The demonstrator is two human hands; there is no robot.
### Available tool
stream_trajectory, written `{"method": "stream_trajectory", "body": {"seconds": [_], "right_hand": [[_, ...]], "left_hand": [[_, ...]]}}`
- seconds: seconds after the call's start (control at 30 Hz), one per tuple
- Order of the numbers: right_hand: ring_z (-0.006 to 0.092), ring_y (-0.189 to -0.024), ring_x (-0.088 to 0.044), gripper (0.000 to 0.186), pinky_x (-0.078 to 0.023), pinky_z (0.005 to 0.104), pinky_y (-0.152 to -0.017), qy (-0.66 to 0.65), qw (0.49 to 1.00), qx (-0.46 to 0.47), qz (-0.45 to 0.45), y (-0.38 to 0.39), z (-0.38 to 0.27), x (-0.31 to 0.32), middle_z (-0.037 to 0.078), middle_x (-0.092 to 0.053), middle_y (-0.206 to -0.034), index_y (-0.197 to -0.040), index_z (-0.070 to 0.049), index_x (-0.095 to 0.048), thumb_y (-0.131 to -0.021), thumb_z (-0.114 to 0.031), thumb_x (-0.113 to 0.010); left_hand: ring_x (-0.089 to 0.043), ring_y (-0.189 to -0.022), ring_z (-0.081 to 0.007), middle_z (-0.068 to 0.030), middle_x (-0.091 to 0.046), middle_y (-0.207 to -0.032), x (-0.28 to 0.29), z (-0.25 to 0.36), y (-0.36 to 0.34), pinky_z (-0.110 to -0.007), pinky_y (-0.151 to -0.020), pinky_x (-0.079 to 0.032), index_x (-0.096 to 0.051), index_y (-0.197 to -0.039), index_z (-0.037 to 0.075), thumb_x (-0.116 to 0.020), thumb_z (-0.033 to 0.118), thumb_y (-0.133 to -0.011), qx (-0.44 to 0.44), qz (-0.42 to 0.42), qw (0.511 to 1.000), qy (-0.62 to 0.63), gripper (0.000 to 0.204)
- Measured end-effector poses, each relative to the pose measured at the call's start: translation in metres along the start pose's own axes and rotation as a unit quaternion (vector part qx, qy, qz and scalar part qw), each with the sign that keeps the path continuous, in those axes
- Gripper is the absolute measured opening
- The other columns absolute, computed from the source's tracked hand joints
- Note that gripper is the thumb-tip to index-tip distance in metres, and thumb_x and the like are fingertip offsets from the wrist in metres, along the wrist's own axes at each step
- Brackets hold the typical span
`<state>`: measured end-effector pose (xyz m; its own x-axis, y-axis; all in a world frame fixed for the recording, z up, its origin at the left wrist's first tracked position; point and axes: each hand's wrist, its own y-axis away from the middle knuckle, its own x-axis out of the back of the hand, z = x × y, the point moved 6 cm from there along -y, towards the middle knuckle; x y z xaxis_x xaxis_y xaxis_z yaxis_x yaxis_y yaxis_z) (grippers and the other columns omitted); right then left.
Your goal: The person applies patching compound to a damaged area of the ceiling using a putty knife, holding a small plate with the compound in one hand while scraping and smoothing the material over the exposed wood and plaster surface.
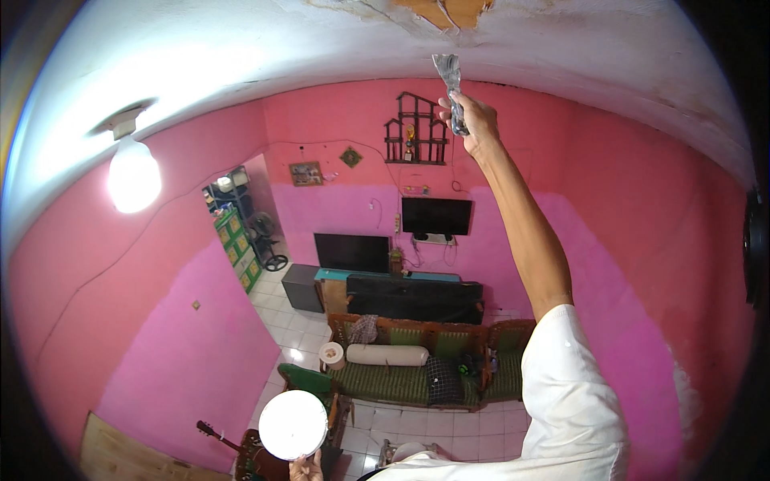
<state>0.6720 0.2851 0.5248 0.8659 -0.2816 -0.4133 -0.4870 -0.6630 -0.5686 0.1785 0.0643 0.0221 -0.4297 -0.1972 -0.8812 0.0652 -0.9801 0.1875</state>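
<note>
Overhead, a scuffed white plaster ceiling (561,48) is being broken by a torn brown patch (445,12); below, red-and-pink painted walls (337,112) are being lined by a green-striped wooden sofa (385,389), a cream cylindrical bolster (388,355) being propped along its back edge. A glaring round white disc (can't tell what, tbh) (293,425) is being pinched at its lower rim by the left hand (305,469), mostly cropped, probably for balance. A grey metal scraper (452,84) is being gripped by its handle in the loosely closed right hand (473,120), presumably for reach, its blade being aimed just below the patch.

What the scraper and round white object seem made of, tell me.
Scraper: blade probably metal, grey and streaked, with bright glints; handle unclear. Round white object: perhaps smooth plastic, judging by its even face, though glare leaves that open.
</note>
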Motion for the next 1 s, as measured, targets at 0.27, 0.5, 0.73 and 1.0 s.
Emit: {"method": "stream_trajectory", "body": {"seconds": [0.27,0.5,0.73,1.0], "right_hand": [[0.0184,-0.062,-0.062,0.026,-0.047,0.0248,-0.051,-0.032,0.998,0.049,-0.015,-0.015,-0.024,-0.02,0.015,-0.064,-0.085,-0.098,0.002,-0.057,-0.08,-0.016,-0.06],[0.0175,-0.063,-0.061,0.024,-0.046,0.0242,-0.051,-0.018,0.998,0.059,-0.02,0.028,-0.055,-0.029,0.015,-0.064,-0.085,-0.097,0.002,-0.057,-0.081,-0.015,-0.059],[0.0152,-0.052,-0.058,0.027,-0.045,0.025,-0.044,-0.027,0.991,0.114,-0.07,0.091,-0.07,-0.018,0.015,-0.063,-0.08,-0.095,0.003,-0.057,-0.08,-0.018,-0.061],[0.0152,-0.048,-0.057,0.024,-0.046,0.0254,-0.043,-0.032,0.999,0.039,-0.012,0.032,-0.01,0.007,0.014,-0.063,-0.077,-0.094,0.005,-0.057,-0.078,-0.013,-0.06]], "left_hand": [[-0.049,-0.109,-0.0252,-0.0177,-0.046,-0.122,-0.011,-0.008,-0.004,-0.044,-0.108,-0.027,-0.031,-0.127,-0.006,-0.045,-0.007,-0.082,0.002,0.038,0.999,0.01,0.048],[-0.047,-0.111,-0.0262,-0.02,-0.045,-0.121,-0.011,-0.012,-0.008,-0.039,-0.106,-0.031,-0.028,-0.128,-0.009,-0.044,-0.008,-0.081,0.022,-0.018,0.999,0.031,0.049],[-0.045,-0.112,-0.0276,-0.0208,-0.044,-0.122,-0.019,-0.01,0.002,-0.035,-0.103,-0.036,-0.028,-0.128,-0.009,-0.043,-0.008,-0.081,0.034,0.032,0.998,0.034,0.05],[-0.046,-0.112,-0.027,-0.0192,-0.046,-0.122,-0.019,-0.012,0.002,-0.043,-0.107,-0.029,-0.03,-0.128,-0.007,-0.044,-0.006,-0.082,0.034,0.046,0.998,0.03,0.048]]}}
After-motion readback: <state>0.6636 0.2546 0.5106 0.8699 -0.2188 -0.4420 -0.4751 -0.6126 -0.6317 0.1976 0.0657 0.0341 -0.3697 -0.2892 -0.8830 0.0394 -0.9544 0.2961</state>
